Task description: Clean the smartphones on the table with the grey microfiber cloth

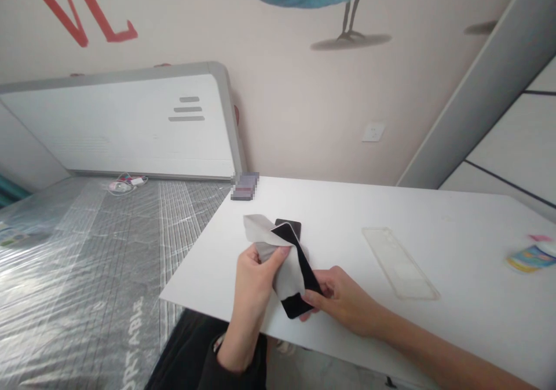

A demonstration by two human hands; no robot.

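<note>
A smartphone (pixel 297 306) with a black screen is tilted above the near edge of the white table. My right hand (pixel 336 296) is closed around its lower right side, the thumb lying on the front. A light grey cloth (pixel 288 274) covers part of the screen. My left hand (pixel 257 273) pinches this cloth and presses it against the phone, with the thumb on top. Just behind the phone, a dark flat object (pixel 290 225) lies on the table, partly hidden. To the right lies a clear phone case (pixel 400 263), flat on the tabletop.
The white table (pixel 330 204) reaches the wall. At its far left corner is a blurred-out small stack (pixel 245 186). A colourful bottle (pixel 532 257) is at the right edge. Left of the table, a plastic-wrapped mattress (pixel 130 245) holds a white cable (pixel 124 185).
</note>
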